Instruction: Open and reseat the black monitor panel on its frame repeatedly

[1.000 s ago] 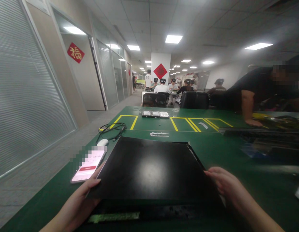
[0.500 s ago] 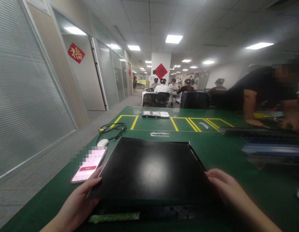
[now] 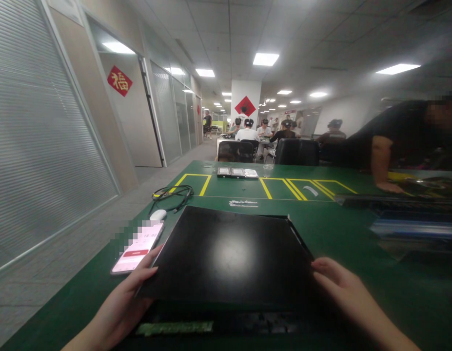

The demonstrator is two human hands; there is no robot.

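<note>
A flat black metal cover (image 3: 211,253) lies in front of me, a bright ceiling reflection on its surface. My left hand (image 3: 132,290) grips its left edge, thumb on top and fingers partly hidden beneath. At the opposite edge, my right hand (image 3: 335,275) is closed on the cover, most of its fingers out of sight. Under the near edge shows a dark case (image 3: 255,324), with a green strip (image 3: 174,327) like a circuit board inside it. How far the cover rests on the case I cannot tell.
Left of the cover are a lit phone (image 3: 140,248), a white mouse (image 3: 158,215) and a coiled black cable (image 3: 174,194). Farther back on the green table (image 3: 244,209) lie several hard drives (image 3: 237,173) and yellow tape outlines. At right, another person (image 3: 386,131) leans over the table.
The view has shifted slightly. Both hands keep hold of the cover, which stays nearly in place. One hand of the person at right is no longer visible.
</note>
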